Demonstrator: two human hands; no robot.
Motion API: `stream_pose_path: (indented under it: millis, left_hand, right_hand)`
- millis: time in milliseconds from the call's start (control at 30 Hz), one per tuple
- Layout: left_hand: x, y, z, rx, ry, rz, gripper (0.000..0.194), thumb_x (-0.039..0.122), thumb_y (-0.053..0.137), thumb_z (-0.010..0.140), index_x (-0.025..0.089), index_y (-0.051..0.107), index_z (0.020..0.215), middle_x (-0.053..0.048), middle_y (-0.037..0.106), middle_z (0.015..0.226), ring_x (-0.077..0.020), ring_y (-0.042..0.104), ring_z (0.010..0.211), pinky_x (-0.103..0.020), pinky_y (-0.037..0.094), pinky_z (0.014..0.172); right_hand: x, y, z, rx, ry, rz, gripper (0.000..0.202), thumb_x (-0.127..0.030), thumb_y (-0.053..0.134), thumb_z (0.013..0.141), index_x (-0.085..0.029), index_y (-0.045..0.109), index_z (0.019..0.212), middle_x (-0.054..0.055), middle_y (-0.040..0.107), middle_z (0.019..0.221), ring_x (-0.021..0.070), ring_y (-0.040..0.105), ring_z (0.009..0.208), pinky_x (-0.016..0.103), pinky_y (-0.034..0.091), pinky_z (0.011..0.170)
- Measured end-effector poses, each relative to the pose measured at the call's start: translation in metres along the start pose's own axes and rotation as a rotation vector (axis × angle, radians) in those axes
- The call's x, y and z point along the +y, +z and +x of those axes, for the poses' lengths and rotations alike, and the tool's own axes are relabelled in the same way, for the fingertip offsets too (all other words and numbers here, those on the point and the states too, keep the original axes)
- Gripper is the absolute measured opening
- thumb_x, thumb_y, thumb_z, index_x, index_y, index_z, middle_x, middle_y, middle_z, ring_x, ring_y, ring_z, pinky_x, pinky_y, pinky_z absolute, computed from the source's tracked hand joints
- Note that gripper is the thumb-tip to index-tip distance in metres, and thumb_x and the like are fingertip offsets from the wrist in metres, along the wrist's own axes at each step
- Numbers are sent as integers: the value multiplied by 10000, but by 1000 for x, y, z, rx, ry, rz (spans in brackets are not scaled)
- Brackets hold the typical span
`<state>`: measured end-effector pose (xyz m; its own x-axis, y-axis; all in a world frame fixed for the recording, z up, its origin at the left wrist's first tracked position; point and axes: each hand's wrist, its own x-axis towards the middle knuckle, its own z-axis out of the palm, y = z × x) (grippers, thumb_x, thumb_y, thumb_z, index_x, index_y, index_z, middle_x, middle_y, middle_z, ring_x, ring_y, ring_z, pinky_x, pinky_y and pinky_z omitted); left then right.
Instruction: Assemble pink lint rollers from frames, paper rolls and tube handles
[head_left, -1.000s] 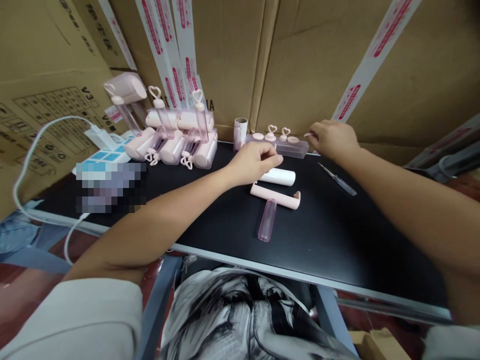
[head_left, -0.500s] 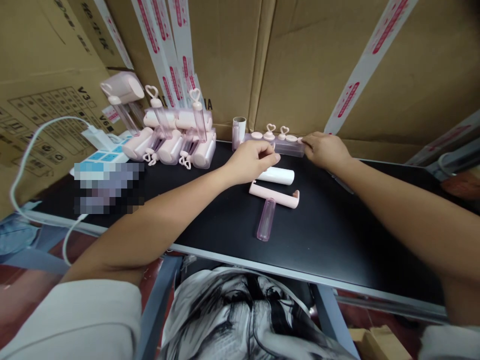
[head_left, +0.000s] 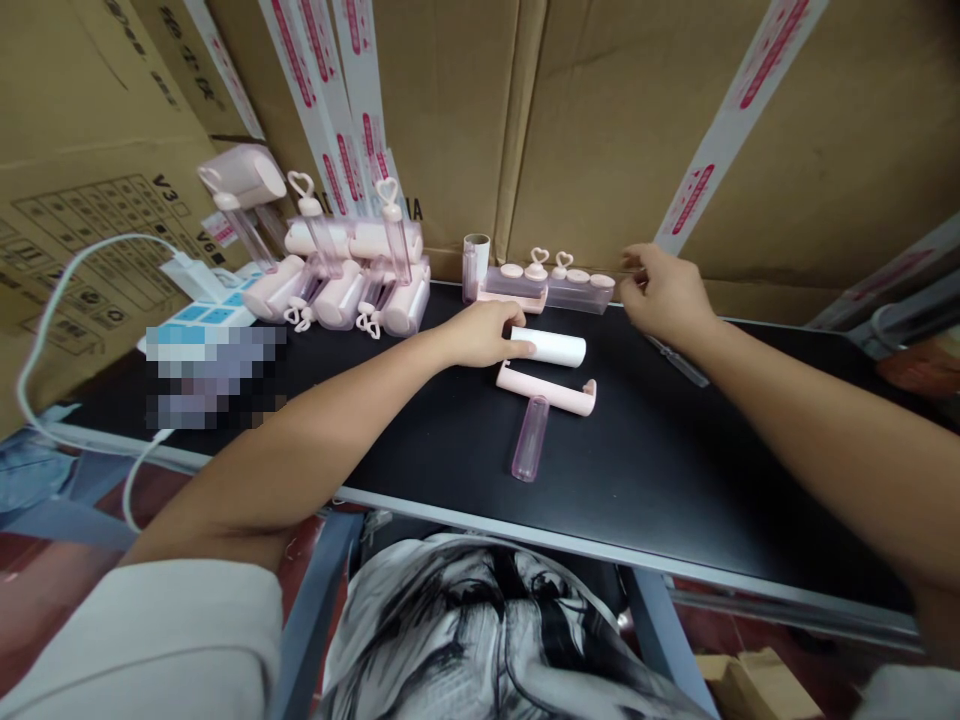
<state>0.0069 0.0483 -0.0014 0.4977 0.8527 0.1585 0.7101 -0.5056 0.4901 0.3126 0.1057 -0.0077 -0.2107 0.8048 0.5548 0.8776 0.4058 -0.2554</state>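
Note:
My left hand point(head_left: 491, 333) has its thumb and fingers closed round the left end of a white roll point(head_left: 559, 347) lying on the black table. Just in front of the roll is a pink half-round holder point(head_left: 547, 389) with raised ends. A clear pinkish tube point(head_left: 530, 440) lies against the holder, pointing toward me. My right hand point(head_left: 667, 290) hovers at the back right, fingers loosely bent and apart, with nothing seen in them. To its left stands a row of clear pink cases point(head_left: 581, 293) with round caps and heart-shaped loops point(head_left: 540, 257). Another pink holder point(head_left: 517, 301) rests before them.
A stack of pink roller cases point(head_left: 337, 295) with heart handles fills the back left. Beside it sits a power strip point(head_left: 217, 310) with a white cable point(head_left: 45, 330). A clear slim piece point(head_left: 681, 363) lies under my right wrist. Cardboard boxes point(head_left: 600, 130) wall off the back.
My left hand has come down and left, from above the roll onto its left end. My right hand has lifted away from the row of cases, to the right.

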Motion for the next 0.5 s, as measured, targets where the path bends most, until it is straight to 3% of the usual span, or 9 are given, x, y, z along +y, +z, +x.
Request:
stream_pose_path:
  millis: [100, 200, 267, 367, 500]
  left_hand:
    - [-3, 1, 1, -61, -33, 21, 426, 419, 823, 812, 161, 743, 1142, -72, 770, 1091, -214, 673, 931, -308, 464, 821]
    - [-6, 4, 4, -9, -15, -56, 366, 371, 812, 835, 151, 763, 1124, -94, 780, 1146, -235, 695, 995, -339, 502, 900]
    - [-8, 7, 5, 51, 38, -168, 355, 321, 779, 867, 163, 762, 1184, -107, 765, 1276, -240, 701, 1106, -354, 517, 982]
    - [-7, 12, 6, 120, 69, -306, 394, 305, 736, 915, 172, 735, 1286, -113, 730, 1390, -228, 695, 1199, -358, 525, 1056]
    - [-3, 15, 5, 124, -54, -247, 486, 366, 737, 938, 161, 690, 1376, -122, 753, 1322, -203, 725, 1037, -356, 558, 995]
  right_hand:
    - [-16, -5, -15, -108, -54, 91, 369, -339, 625, 950, -189, 732, 1270, 135, 821, 1123, 314, 768, 966, 487, 603, 935]
    - [-33, -3, -32, -289, -114, 227, 449, -497, 674, 944, -206, 728, 1282, 120, 819, 1101, 326, 760, 967, 501, 597, 905]
    - [-43, -1, -40, -342, -114, 346, 497, -549, 714, 910, -208, 718, 1271, 125, 802, 1149, 338, 745, 990, 526, 583, 920]
    - [-53, -2, -39, -298, -35, 602, 523, -559, 807, 829, -238, 686, 1224, 100, 777, 1132, 316, 721, 983, 502, 578, 923]
    - [-41, -18, -14, -112, 152, 803, 638, -393, 873, 777, -248, 551, 1307, 57, 744, 990, 246, 681, 843, 418, 571, 810]
